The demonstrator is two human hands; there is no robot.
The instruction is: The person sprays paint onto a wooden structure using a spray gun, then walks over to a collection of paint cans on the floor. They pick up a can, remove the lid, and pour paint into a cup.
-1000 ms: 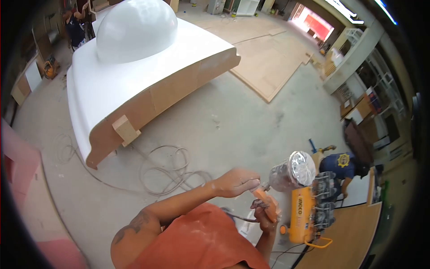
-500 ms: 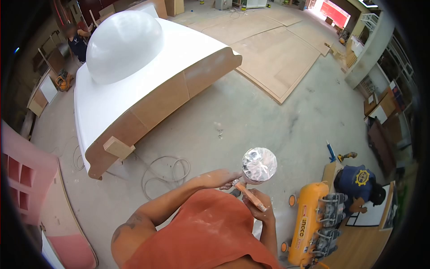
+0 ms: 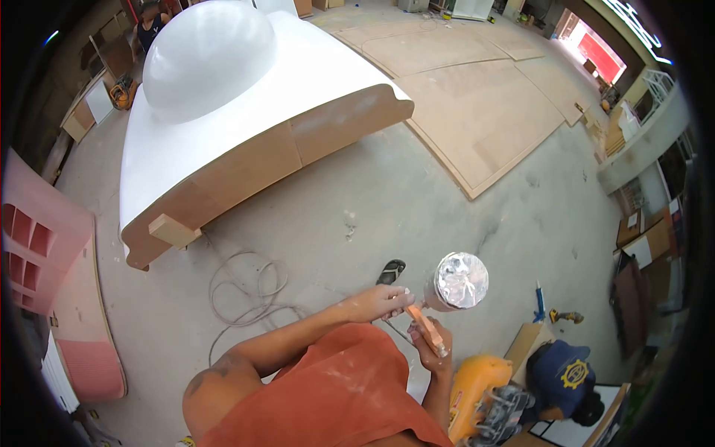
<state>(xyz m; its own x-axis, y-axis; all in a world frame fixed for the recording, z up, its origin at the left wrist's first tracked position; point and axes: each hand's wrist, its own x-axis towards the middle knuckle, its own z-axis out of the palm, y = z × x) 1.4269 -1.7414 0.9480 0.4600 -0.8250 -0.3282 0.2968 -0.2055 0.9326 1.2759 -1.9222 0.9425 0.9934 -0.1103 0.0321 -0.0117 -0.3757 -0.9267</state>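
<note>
A spray gun with an orange body [image 3: 427, 328] is in front of my chest. Its round cup [image 3: 461, 281], covered in crinkled silver foil, sticks out to the right. My right hand [image 3: 432, 346] is closed around the gun from below, its fingers partly hidden behind the body. My left hand [image 3: 381, 302], dusted with white, has its fingers pinched at the gun's front end. A thin hose [image 3: 398, 331] shows between my hands.
A white domed structure [image 3: 194, 141] with a brown edge stands ahead left. Coiled hose [image 3: 249, 290] lies on the floor. At right are a yellow compressor [image 3: 477, 387], a crouching person [image 3: 562, 376], a drill [image 3: 566, 316] and a blue tool [image 3: 539, 302]. Wooden panels [image 3: 491, 112] lie beyond.
The view has shifted, and a sandaled foot now shows beyond my hands. The spray gun and cup sit a little further right and lower. My left hand remains at the gun's front end.
</note>
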